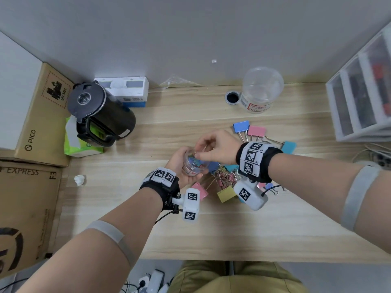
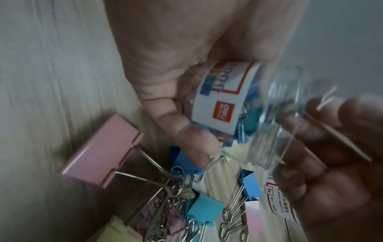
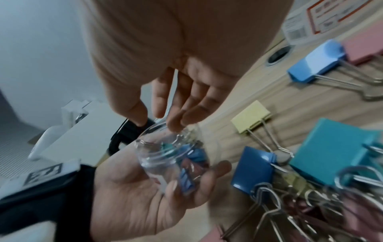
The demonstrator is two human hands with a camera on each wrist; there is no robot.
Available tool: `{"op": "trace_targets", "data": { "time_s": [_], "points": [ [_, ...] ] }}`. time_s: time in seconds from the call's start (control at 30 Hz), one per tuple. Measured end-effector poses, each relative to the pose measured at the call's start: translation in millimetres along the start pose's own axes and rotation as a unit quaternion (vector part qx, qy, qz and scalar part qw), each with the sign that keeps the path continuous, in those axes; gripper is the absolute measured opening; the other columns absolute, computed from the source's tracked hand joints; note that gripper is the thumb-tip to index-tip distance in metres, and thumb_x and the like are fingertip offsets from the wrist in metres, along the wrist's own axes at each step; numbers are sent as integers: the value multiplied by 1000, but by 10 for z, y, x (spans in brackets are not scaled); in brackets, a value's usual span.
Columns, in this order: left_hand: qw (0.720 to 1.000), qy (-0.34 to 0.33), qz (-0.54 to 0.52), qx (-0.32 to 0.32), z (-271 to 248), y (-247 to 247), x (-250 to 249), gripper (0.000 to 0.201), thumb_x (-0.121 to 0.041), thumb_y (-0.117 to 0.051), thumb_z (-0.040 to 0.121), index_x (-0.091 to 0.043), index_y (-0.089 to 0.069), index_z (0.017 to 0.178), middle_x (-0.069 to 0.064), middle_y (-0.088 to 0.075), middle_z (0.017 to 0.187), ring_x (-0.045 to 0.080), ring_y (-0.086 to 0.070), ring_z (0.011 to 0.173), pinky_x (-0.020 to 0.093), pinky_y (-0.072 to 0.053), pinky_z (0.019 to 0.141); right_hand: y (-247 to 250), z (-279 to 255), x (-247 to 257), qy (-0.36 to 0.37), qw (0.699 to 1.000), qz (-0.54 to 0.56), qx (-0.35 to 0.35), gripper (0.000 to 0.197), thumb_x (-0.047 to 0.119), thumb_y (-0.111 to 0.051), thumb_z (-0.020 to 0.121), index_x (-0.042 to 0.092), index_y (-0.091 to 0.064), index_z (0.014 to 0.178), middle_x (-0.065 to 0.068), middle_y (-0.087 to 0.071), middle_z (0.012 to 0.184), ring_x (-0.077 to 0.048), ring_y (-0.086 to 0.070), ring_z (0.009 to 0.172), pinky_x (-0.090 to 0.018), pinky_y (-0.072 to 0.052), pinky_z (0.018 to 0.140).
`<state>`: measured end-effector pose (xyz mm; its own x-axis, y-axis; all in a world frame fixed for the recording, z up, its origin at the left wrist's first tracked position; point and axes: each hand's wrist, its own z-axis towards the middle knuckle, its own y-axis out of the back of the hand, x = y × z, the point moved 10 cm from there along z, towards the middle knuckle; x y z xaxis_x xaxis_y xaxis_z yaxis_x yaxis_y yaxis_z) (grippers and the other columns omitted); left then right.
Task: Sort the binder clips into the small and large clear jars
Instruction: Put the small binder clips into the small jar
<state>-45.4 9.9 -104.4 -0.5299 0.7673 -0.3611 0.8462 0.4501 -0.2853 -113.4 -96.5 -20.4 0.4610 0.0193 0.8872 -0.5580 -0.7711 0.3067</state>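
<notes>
Fingers [image 3: 176, 121] of the right hand [image 1: 215, 148] are gathered, loosely bent, directly over the open mouth of the small jar [image 1: 193, 164], their tips at or just inside its rim. Whether a small clip is pinched between them cannot be told: in the right wrist view only a wire loop is seen at the rim below the fingertips, and it may belong to a clip already inside.

The small jar is held off the bench [image 1: 275, 218] by the left hand [image 1: 182, 168], whose fingers are curled round its labelled wall, as the left wrist view shows. It is tilted, with its mouth turned up and toward the right hand. Blue and teal clips are seen inside it, so it is judged to be partly filled.

The relation that matters is that the mouth lies straight below the right fingertips, and the jar's long axis leans toward them, so anything let go there would be expected to fall in.

The heap of binder clips [image 1: 224, 178] lies on the bench just beyond and right of the jar, beneath the right wrist; it is the right hand that is nearer to it. Large clips remain there, among them a pink clip [image 2: 99, 152] and a blue clip [image 3: 315, 63], with small ones tangled between. The large jar [image 1: 261, 89] stands upright at the far edge of the bench, well apart from both hands, and appears empty.
</notes>
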Motion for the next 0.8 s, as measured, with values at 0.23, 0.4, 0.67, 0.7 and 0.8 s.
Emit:
{"op": "trace_targets", "data": {
  "time_s": [0.23, 0.4, 0.67, 0.7, 0.8],
  "points": [
    [996, 30, 9, 85, -70, -95, 233, 46, -39, -49, 96, -4, -74, 112, 21, -71, 105, 31, -70, 73, 28, -54, 48, 257, -244, -743, -81, 988, -134, -16, 14, 8, -70, 75, 18, -69, 84, 6, -70, 81, -10, -66, 74, -30, -57, 77],
    [985, 79, 87, 125, -108, -129, 527, 52, -41, -57, 86, -5, -64, 122, 21, -65, 114, 32, -67, 76, 29, -52, 50, -10, -482, -916, -51, 946, -308, 89, 30, 19, -74, 75, 26, -66, 103, 16, -62, 88, -9, -60, 82, -21, -45, 71],
    [988, 79, 106, 85, -79, 79, 594, 47, -42, -49, 93, -4, -68, 113, 16, -73, 96, 29, -69, 73, 26, -52, 46, 10, -469, -950, -32, 911, -402, 84, 30, 22, -70, 79, 24, -64, 107, 8, -52, 104, -18, -56, 99, -31, -46, 74],
    [988, 78, 105, 79, -80, 107, 585, 47, -42, -49, 93, -4, -68, 113, 17, -72, 97, 30, -69, 73, 26, -52, 46, 44, -481, -975, -39, 908, -408, 86, 28, 24, -70, 79, 23, -64, 106, 7, -52, 105, -19, -55, 99, -31, -46, 74],
    [991, 73, 92, 64, -93, 196, 555, 47, -41, -49, 94, -3, -70, 111, 19, -71, 103, 31, -68, 73, 26, -51, 46, 161, -526, -1045, -59, 900, -425, 80, 28, 26, -68, 80, 23, -63, 107, 4, -52, 110, -19, -55, 101, -31, -46, 75]
  ]
}}
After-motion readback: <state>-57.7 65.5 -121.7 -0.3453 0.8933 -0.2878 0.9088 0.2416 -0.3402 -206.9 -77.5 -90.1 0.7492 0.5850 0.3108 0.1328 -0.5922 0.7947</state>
